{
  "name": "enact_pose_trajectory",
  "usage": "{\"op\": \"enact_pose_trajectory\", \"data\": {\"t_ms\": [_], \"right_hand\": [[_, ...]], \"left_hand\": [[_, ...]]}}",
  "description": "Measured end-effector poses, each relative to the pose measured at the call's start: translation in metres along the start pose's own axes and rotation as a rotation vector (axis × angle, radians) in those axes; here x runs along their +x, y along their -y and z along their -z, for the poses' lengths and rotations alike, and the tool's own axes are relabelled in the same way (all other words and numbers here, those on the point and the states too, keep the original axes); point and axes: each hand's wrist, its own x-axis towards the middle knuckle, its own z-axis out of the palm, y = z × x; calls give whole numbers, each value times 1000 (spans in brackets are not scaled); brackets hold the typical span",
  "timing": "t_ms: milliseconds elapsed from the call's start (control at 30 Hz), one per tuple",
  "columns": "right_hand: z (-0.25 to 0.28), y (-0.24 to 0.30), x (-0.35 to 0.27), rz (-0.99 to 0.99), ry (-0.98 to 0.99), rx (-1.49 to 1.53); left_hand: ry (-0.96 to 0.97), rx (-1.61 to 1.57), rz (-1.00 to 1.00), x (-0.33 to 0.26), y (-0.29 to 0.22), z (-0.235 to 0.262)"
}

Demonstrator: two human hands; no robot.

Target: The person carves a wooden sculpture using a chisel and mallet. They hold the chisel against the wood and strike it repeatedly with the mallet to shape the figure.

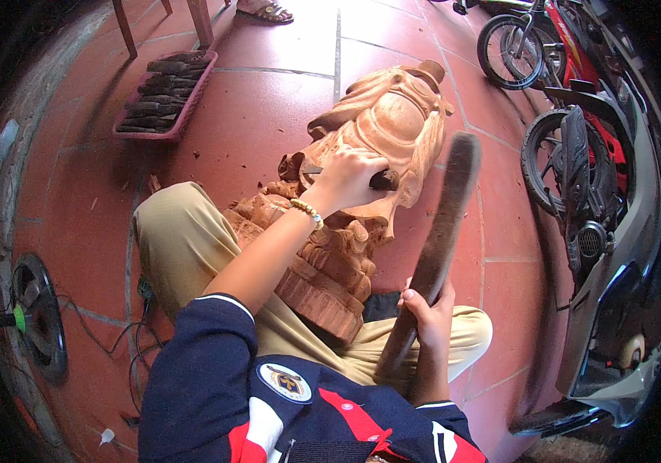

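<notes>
- The left hand (350,179) is clenched around a dark chisel (383,180), its tip pressed to the wooden statue (369,147); the wrist is bent down and a bead bracelet (307,211) is worn on it.
- The right hand (428,312) is closed on the lower end of a long dark wooden mallet (435,239), held raised and tilted (blurred near its top) just beside the statue.
- The statue is laid across the seated person's lap, its head pointing away over the red tiled floor (269,100).
- A round badge (285,381) in white and yellow is seen on the navy jacket's chest.
- A pink tray (191,100) of dark tools is set well apart, upper left.
- Motorbikes (601,177) are parked at the right.
</notes>
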Motion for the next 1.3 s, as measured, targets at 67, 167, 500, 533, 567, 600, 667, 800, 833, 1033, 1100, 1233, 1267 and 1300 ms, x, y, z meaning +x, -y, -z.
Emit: {"op": "enact_pose_trajectory", "data": {"t_ms": [67,167,500,533,567,600,667,800,833,1033,1100,1233,1267,1300], "right_hand": [[2,-10,4,-27,21,-55],[-5,-21,11,-3,151,-161],[6,2,5,-7,-138,-11],[5,7,2,-11,-188,23],[2,16,-1,-5,-199,4],[5,12,-1,33,-220,72],[10,10,-1,59,-130,187],[3,-9,7,167,110,-276],[3,-3,6,-84,268,-240],[11,6,3,74,191,-140],[16,9,2,19,130,-61],[15,10,2,-40,72,234],[14,10,1,-68,69,314],[12,6,2,-107,110,298]], "left_hand": [[7,13,-8,0,0,-1],[34,60,-17,-1,5,-2],[-64,47,-86,-1,7,4],[-66,40,-67,-6,6,4],[-77,53,-58,-9,7,4],[-99,66,-66,-4,8,2],[-39,34,-35,1,13,-12],[-43,22,-79,-1,8,-4],[-25,80,-102,-7,16,-7],[-3,72,-56,1,1,9],[-29,79,-28,3,-1,11],[-42,63,30,6,-3,13],[-48,49,39,5,-2,11],[-56,36,49,4,-1,11]]}}
